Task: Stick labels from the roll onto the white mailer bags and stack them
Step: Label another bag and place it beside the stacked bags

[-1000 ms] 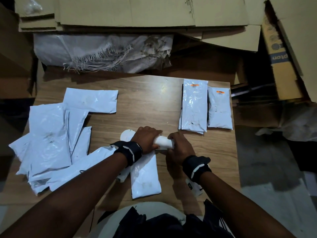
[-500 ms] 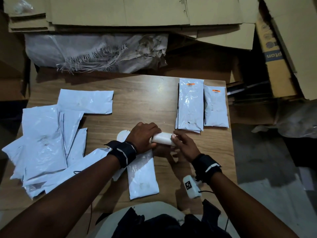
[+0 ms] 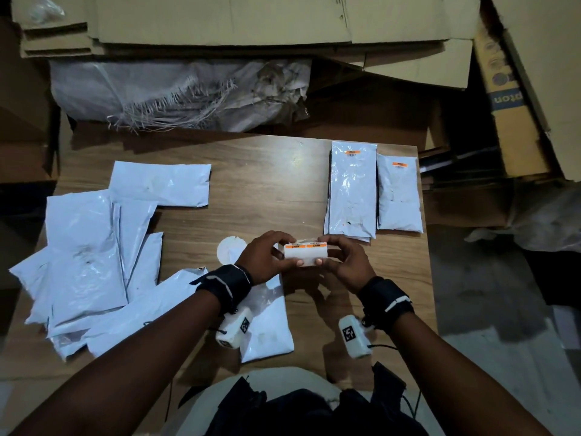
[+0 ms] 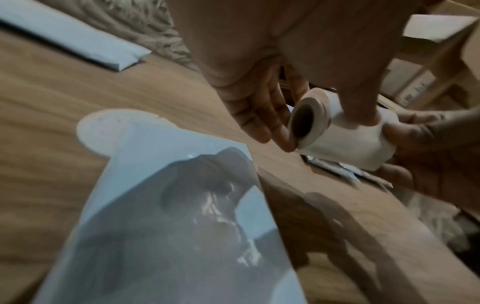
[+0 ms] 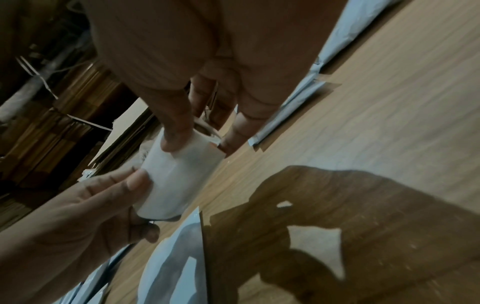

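The white label roll [image 3: 305,253] with orange-topped labels is lifted above the wooden table, held from both ends. My left hand [image 3: 273,252] grips its left end and my right hand [image 3: 342,259] grips its right end. The roll's hollow core [image 4: 302,121] faces the left wrist camera, and the roll [image 5: 173,181] shows between both thumbs in the right wrist view. An unlabelled white mailer bag [image 3: 267,325] lies under my left wrist. Two labelled bags [image 3: 353,190] [image 3: 398,193] lie side by side at the far right.
A loose heap of white mailer bags [image 3: 85,262] covers the table's left side. A round white disc [image 3: 229,251] lies beside my left hand. Flattened cardboard [image 3: 220,20] and a crumpled woven sack [image 3: 176,89] sit behind the table [image 3: 267,184].
Both hands have raised the roll off the table and turned it, so its orange labels now face up. My right hand moved from beneath the roll to grip its right end.
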The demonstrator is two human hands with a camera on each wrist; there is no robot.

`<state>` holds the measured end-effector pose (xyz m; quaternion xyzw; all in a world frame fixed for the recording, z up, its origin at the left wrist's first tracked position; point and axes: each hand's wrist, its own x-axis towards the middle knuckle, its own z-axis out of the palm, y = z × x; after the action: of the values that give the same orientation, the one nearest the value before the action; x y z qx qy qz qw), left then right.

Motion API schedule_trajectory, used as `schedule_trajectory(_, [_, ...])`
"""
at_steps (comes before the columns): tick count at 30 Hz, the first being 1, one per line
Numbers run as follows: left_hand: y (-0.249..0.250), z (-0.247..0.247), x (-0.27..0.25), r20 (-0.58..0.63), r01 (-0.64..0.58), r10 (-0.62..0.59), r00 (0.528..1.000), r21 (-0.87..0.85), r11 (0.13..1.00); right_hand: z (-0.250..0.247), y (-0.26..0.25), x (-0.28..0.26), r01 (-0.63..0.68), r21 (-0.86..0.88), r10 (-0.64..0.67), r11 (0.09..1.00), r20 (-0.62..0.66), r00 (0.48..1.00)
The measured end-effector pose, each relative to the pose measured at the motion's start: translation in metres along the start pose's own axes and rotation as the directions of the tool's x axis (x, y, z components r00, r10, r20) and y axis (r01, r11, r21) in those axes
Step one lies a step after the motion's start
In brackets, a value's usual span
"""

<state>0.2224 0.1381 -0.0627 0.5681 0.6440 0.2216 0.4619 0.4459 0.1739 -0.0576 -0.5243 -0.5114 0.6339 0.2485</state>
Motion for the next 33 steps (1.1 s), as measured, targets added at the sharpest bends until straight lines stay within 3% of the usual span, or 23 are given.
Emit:
schedule_trajectory(4, [-0.001, 0.004, -0.001, 0.087, 0.102, -0.096, 0.992, -0.068, 0.992, 0.0, 0.004, -0.001, 0.018, -0.031, -0.017, 0.999, 0.035, 0.999])
schedule_trajectory(8, [0.007, 0.004, 0.0, 0.088, 0.059, -0.062, 0.994, 0.034, 0.998, 0.002, 0.004, -0.004, 0.034, -0.077, -0.032, 0.996, 0.03, 0.999])
schedule_trajectory(10, [0.008, 0.002, 0.0, 0.059, 0.025, -0.03, 0.998, 0.081, 0.996, 0.002, 0.004, -0.005, 0.128, -0.2, -0.126, 0.971, 0.025, 0.992])
schedule_trajectory(12, [0.008, 0.0, 0.001, 0.026, -0.017, 0.013, 1.0, 0.123, 0.992, 0.001, 0.006, -0.006, 0.275, -0.449, -0.286, 0.85, 0.045, 0.957])
schedule_trajectory(14, [0.01, -0.002, 0.001, 0.007, -0.066, 0.066, 0.998, 0.173, 0.983, -0.001, 0.004, -0.004, 0.343, -0.647, -0.379, 0.682, 0.089, 0.921])
schedule_trajectory(17, [0.01, -0.003, 0.003, -0.001, -0.139, 0.145, 0.989, 0.27, 0.953, -0.001, 0.001, -0.001, 0.412, -0.772, -0.449, 0.484, 0.185, 0.874])
schedule_trajectory(20, [0.01, -0.001, 0.007, 0.014, -0.182, 0.189, 0.982, 0.338, 0.923, 0.0, -0.002, 0.001, 0.418, -0.81, -0.441, 0.411, 0.225, 0.869])
schedule_trajectory(22, [0.011, 0.002, 0.011, 0.021, -0.206, 0.213, 0.977, 0.37, 0.906, 0.002, -0.003, 0.005, 0.376, -0.813, -0.367, 0.444, 0.218, 0.904])
schedule_trajectory(25, [0.014, 0.006, 0.018, 0.092, -0.268, 0.254, 0.963, 0.425, 0.864, 0.005, -0.012, 0.016, 0.261, -0.821, -0.115, 0.508, 0.236, 0.965])
schedule_trajectory(29, [0.022, 0.004, 0.02, 0.167, -0.369, 0.33, 0.929, 0.413, 0.833, 0.008, -0.024, 0.026, 0.099, -0.832, 0.056, 0.545, 0.155, 0.986])
schedule_trajectory(33, [0.02, 0.006, 0.018, 0.056, -0.39, 0.394, 0.918, 0.324, 0.862, 0.013, -0.014, 0.029, -0.134, -0.548, 0.141, 0.825, -0.03, 0.99])
